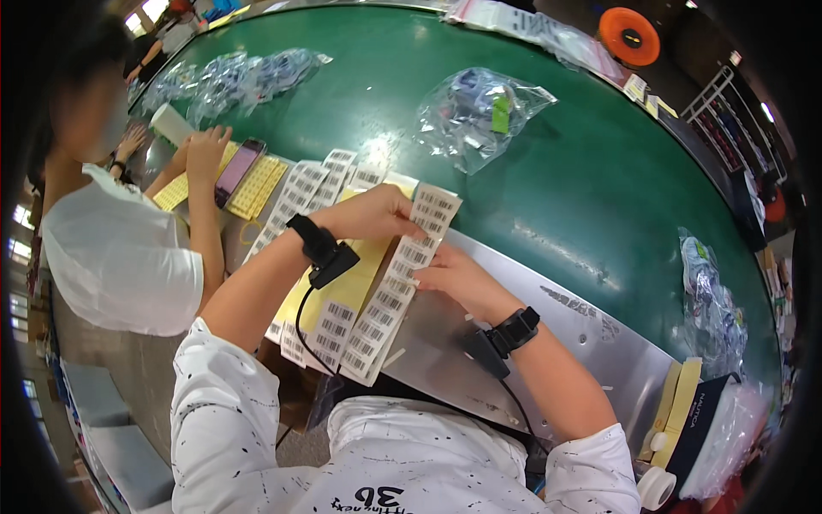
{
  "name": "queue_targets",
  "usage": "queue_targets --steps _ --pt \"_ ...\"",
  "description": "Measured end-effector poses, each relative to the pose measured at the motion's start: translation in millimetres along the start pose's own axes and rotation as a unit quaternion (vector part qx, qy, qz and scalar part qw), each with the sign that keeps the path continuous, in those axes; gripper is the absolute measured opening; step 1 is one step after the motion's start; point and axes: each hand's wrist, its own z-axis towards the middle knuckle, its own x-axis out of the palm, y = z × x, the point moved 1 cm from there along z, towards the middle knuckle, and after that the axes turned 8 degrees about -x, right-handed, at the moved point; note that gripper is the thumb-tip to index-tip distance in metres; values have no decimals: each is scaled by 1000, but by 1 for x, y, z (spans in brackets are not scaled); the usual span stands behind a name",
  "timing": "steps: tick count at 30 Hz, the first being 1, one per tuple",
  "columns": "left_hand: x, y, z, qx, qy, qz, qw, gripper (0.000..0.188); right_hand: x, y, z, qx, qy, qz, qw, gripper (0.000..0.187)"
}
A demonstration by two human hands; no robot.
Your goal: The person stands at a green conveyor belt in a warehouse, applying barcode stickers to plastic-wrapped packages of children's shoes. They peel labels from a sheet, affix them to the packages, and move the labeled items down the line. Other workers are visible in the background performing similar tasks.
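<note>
A long white strip of barcode labels (387, 310) slants in front of me over the metal work surface. My left hand (384, 212) is closed on its upper part, thumb and fingers at the strip's left edge. At the right edge, my right hand (462, 281) has thumb and forefinger closed together against the strip; whether a single label is between them is too small to tell. Beneath and to the left lie yellow backing paper (364, 261) and more barcode label strips (300, 195). Both wrists wear black straps with small devices and cables.
A green conveyor belt (360, 94) curves past, carrying clear-bagged garments (475, 111). At left, a co-worker (124, 248) sits near a phone (240, 174) and yellow label sheets (257, 188). A metal plate (548, 321) borders the belt. Bagged items (728, 437) and a white roll (656, 488) are at lower right.
</note>
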Motion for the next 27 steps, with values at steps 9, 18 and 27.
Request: queue_targets --steps 9,18,27 --pt "10 7 -41 -27 -203 83 975 18 22 -19 10 -63 -70 -59 994 23" --pt "69 4 -86 13 -190 222 956 14 16 -8 31 -150 -85 -340 924 24" --pt "88 -3 -73 -88 -160 209 961 18 10 18 32 7 4 -381 924 18"
